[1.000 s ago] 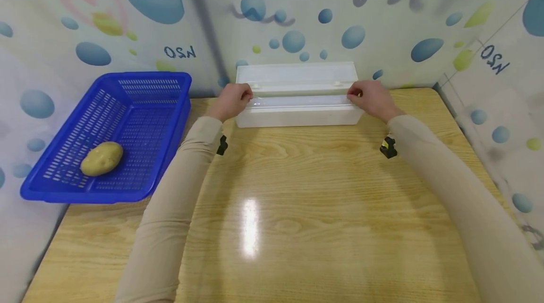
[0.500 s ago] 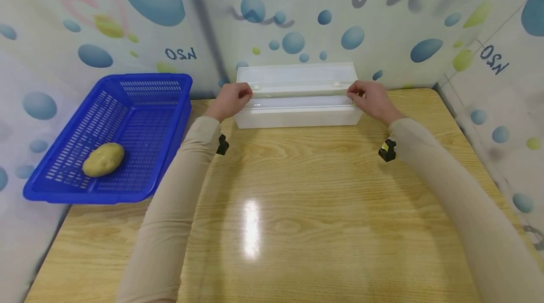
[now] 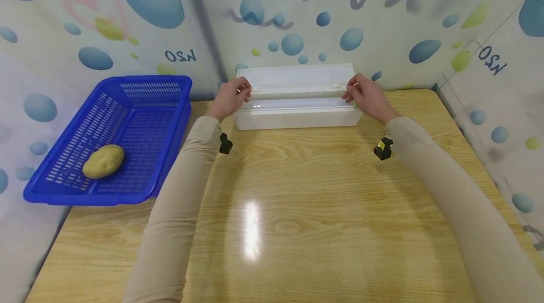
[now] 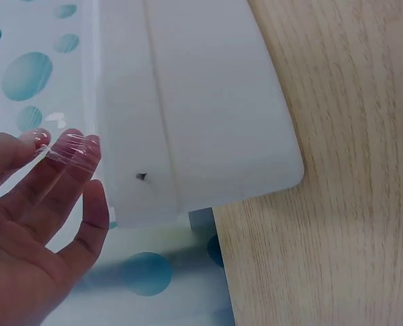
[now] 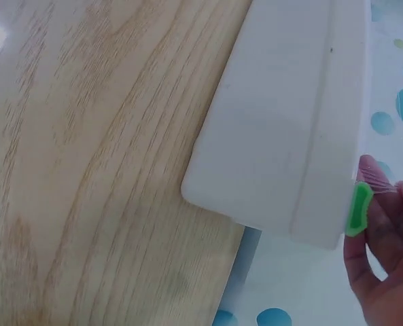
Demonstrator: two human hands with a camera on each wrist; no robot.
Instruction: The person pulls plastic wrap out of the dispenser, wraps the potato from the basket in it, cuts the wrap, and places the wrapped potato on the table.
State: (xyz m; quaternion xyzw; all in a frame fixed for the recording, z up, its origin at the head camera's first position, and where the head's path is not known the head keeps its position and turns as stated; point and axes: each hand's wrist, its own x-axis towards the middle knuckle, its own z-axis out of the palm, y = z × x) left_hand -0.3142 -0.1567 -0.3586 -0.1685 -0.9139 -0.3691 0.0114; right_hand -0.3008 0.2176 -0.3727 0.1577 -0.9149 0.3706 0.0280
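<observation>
A long white cling film dispenser (image 3: pixel 297 120) stands at the back of the table with its lid (image 3: pixel 295 76) raised against the wall. At its left end my left hand (image 3: pixel 229 98) pinches a gathered edge of clear cling film (image 4: pixel 75 151) between thumb and fingers. My right hand (image 3: pixel 369 97) pinches the film's other corner at the right end; its thin creases show in the right wrist view. A green slide cutter (image 5: pixel 359 209) sits on the dispenser's edge, right beside the right fingers. The roll inside is partly visible in the head view.
To the left, a blue plastic basket (image 3: pixel 170 152) holds one potato (image 3: pixel 104 161). The wooden table (image 3: pixel 306 208) spreads in front of the dispenser. A patterned wall (image 3: pixel 297 15) rises directly behind it, and another closes the right side.
Both hands have risen slightly at the dispenser's ends, the right also shifting a little left, still pinching the film. The basket and potato stay in place.
</observation>
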